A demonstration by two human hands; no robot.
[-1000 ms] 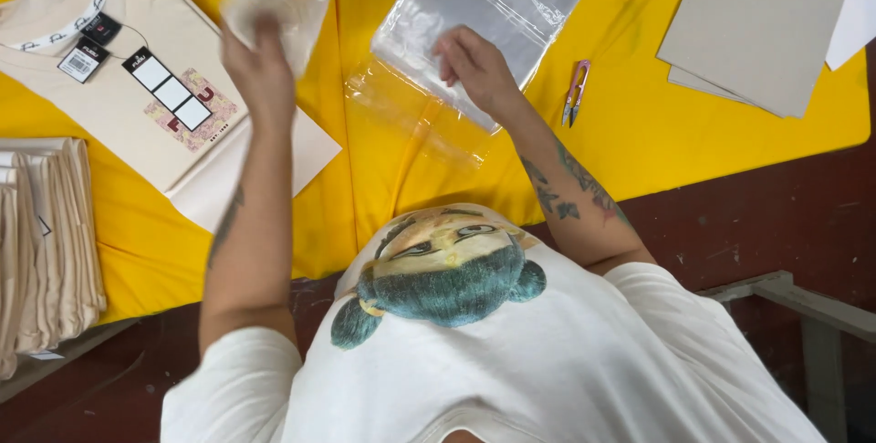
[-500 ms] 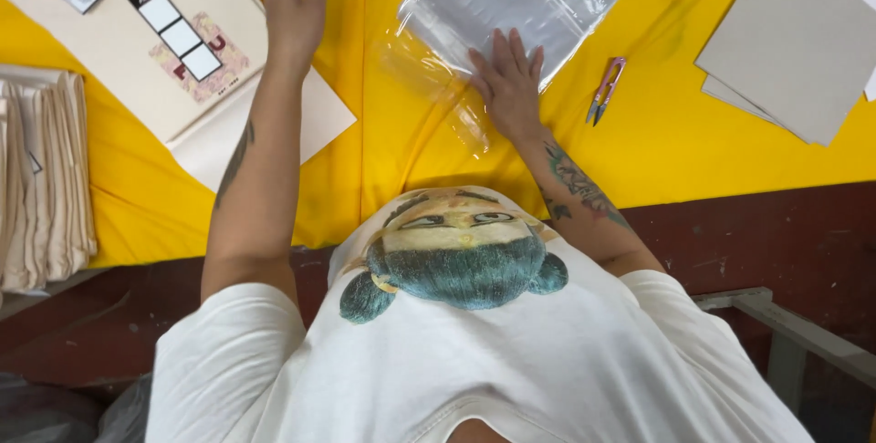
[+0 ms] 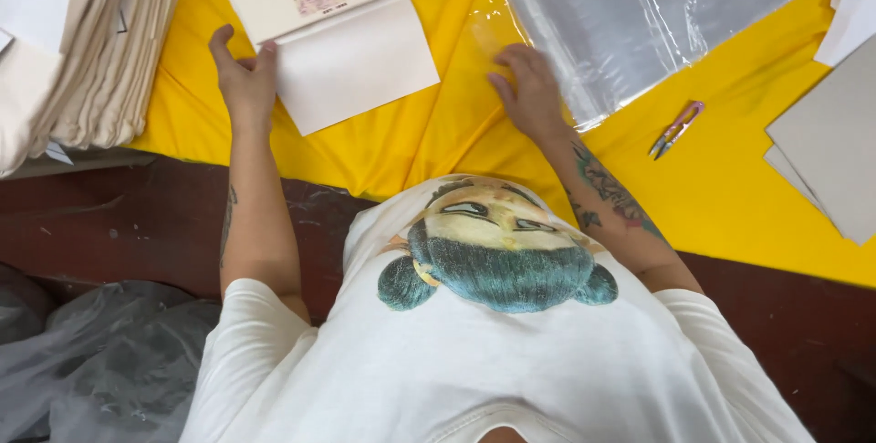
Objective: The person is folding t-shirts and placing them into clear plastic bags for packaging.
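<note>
Touching white card [image 3: 356, 64], clear plastic bags [image 3: 639, 19]

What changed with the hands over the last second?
The left hand dropped from holding something raised and now rests on the edge of the folded cream garment. The right hand stays flat on the clear plastic bags. The snips lie untouched.

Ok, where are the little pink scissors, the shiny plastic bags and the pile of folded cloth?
pink scissors [image 3: 676, 128]: head view, on the handles.
plastic bags [image 3: 639, 19]: head view, middle of the top bag.
folded cloth pile [image 3: 100, 51]: head view, on the stacked edges.
</note>
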